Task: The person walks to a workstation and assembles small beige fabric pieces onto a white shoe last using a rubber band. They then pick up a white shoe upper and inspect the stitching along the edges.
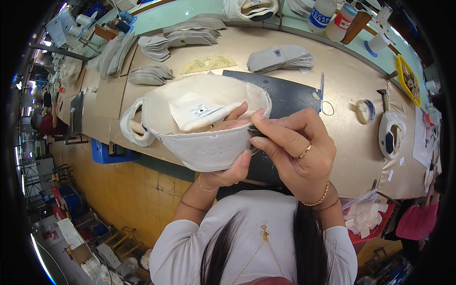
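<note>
A cream shoe upper is held up in front of me, its opening facing up. Small punched holes dot its outer side, and a printed label shows on the lining. My left hand grips the upper at its right part, with the thumb outside and fingers inside the opening. At the same edge, the thumb and forefinger of my right hand pinch together around a small dark thing; its kind is mostly hidden by the fingers. Another cream shoe upper lies just behind on the left.
Stacks of grey cut pieces lie along the far side of the table. A dark board sits beneath my hands. Further right are a tape roll, a hammer and another upper. A red bin stands at the near right.
</note>
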Tool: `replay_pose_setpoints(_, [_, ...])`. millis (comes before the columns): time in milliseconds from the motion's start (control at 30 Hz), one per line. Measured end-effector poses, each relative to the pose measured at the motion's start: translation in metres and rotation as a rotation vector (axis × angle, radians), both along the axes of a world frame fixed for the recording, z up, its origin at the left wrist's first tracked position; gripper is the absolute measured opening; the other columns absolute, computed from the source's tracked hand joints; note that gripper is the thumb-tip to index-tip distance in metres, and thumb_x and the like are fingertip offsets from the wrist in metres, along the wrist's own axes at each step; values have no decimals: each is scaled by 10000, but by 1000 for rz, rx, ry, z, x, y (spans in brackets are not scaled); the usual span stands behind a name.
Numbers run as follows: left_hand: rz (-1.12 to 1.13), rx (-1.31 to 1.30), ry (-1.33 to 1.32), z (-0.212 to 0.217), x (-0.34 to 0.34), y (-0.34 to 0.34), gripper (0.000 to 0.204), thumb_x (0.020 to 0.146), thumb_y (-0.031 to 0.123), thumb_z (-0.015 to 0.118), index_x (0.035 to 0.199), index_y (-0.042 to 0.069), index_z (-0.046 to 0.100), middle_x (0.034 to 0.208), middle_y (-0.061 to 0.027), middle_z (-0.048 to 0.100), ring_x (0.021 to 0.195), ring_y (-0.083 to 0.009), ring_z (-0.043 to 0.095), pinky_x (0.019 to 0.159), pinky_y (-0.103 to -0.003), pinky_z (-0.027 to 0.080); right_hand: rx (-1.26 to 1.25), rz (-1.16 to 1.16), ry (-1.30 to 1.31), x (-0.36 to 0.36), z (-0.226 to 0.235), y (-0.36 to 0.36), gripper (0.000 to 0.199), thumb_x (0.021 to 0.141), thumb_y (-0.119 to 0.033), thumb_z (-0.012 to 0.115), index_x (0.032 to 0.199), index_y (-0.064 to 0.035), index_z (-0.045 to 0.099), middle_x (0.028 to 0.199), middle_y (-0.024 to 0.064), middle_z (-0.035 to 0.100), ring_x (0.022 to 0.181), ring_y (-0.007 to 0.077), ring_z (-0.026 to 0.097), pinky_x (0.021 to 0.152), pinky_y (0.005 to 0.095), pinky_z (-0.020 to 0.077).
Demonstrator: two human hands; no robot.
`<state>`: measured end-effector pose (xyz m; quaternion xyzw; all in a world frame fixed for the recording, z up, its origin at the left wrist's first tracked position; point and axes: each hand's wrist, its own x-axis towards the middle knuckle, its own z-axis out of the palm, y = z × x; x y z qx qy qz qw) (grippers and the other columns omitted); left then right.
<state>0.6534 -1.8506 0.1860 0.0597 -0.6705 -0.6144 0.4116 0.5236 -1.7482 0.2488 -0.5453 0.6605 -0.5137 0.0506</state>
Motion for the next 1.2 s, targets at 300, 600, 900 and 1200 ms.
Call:
replay_pose_setpoints(300, [106,-181,-55,-4,0,-2,543,761,65,598,1298,9,540,1234,-143,655,1208,-298,610,1171,-541,292,6,0,-5,-1,-2,1,422,712,0,826,1117,-92,752,873,41,597,710,128,609,630,244,504])
replay_pose_setpoints(600, [112,-574,-227,9,0,-15,550,735,34,600,1283,-5,572,1250,-191,656,1194,-310,624,1153,-526,324,-165,-33,113,-7,-13,-5,355,695,-5,812,1038,-75,747,769,37,592,600,158,614,511,278,497])
replay_pose_setpoints(900, [28,-100,-86,-4,-2,0,570,754,147,633,1294,-17,558,1316,-162,607,1290,-274,546,1184,-512,273,-120,-26,10,-4,-9,-3,358,706,-21,823,1049,-94,750,785,35,598,612,158,616,520,281,501])
replay_pose_setpoints(1200, [7,-31,-127,-4,2,1,626,754,218,623,1329,-5,521,1339,-178,604,1326,-297,508,1201,-495,235,-12,-8,-32,1,-4,1,403,707,-10,833,1096,-88,757,853,38,600,725,135,603,638,249,502])
